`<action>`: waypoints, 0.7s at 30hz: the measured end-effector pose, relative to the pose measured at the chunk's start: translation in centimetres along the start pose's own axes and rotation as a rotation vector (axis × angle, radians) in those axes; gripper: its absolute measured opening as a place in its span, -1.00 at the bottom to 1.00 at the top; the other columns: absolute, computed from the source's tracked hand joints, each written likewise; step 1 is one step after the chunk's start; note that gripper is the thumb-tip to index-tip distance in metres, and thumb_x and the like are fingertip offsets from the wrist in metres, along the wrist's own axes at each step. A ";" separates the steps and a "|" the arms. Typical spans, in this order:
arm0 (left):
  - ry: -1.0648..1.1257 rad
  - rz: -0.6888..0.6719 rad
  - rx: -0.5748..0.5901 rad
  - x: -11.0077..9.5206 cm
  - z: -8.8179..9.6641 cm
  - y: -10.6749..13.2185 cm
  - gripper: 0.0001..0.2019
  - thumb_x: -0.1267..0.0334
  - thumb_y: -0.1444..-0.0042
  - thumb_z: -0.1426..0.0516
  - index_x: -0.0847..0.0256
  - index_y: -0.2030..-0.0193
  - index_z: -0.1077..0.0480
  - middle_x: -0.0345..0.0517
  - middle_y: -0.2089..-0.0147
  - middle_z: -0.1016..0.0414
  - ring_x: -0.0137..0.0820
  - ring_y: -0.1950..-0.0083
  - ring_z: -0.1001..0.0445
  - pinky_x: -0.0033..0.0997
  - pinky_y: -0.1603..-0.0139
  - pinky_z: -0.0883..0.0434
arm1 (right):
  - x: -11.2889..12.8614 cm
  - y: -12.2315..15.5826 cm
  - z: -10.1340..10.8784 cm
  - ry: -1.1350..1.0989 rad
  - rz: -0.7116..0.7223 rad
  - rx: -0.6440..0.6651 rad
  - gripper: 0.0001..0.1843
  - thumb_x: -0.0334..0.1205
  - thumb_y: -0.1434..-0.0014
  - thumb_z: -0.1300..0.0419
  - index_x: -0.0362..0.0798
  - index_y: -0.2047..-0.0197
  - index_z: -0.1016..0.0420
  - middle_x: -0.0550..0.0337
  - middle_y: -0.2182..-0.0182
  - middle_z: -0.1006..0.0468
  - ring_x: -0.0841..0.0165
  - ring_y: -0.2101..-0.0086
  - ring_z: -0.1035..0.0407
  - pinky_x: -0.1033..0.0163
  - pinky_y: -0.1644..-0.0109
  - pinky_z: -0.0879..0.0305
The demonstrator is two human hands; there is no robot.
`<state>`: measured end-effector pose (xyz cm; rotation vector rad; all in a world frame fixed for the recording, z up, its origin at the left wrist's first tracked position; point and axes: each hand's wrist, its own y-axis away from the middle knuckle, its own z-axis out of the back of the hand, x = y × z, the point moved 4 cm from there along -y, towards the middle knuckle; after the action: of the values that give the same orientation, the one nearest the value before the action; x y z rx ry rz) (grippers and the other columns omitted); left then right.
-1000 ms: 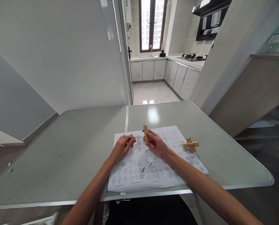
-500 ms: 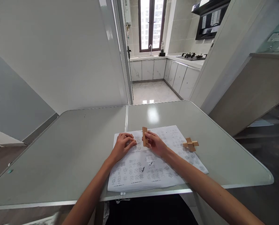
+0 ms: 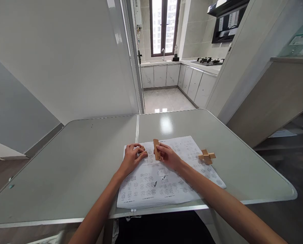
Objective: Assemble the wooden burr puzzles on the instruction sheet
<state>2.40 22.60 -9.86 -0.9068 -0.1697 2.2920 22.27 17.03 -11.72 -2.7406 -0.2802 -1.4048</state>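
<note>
Between the fingers of my right hand (image 3: 168,156) stands a notched wooden puzzle piece (image 3: 156,149), lifted above the paper and tilted slightly left. My left hand (image 3: 133,157) rests on the sheet's left side, its curled fingers around another small wooden piece (image 3: 143,149), which is partly hidden beneath them. Under both hands lies a white printed sheet (image 3: 172,196) covered with small diagrams. To the right, an assembled cross of wooden pieces (image 3: 206,156) sits on the sheet's right edge, apart from both hands.
The pale table (image 3: 90,176) has a metal seam (image 3: 137,128) running away from me and a metal-trimmed front edge. A tiny greenish bit (image 3: 11,186) lies near the left edge. Beyond the table, a doorway opens on a kitchen with white cabinets (image 3: 160,75).
My right hand has tilted its wooden piece a little further left and lowered it slightly. The left fingers have shifted, showing more of the piece under them.
</note>
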 end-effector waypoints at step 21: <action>-0.114 -0.070 -0.066 -0.6 0.4 0.2 -0.86 0.11 -0.39 -0.16 0.05 0.09 -0.52 -0.03 -0.19 -0.45 -0.09 -0.25 -0.29 0.08 -0.28 -0.35 | -0.2 0.1 0.0 0.067 -0.008 0.011 -0.60 0.02 -0.18 -0.44 0.00 0.02 -0.51 0.26 0.40 -0.52 0.52 0.56 -0.22 0.39 0.58 -0.12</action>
<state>2.41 22.15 -9.30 -0.7910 -0.3231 2.2849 22.13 16.86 -11.90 -2.6800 -0.2947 -1.4889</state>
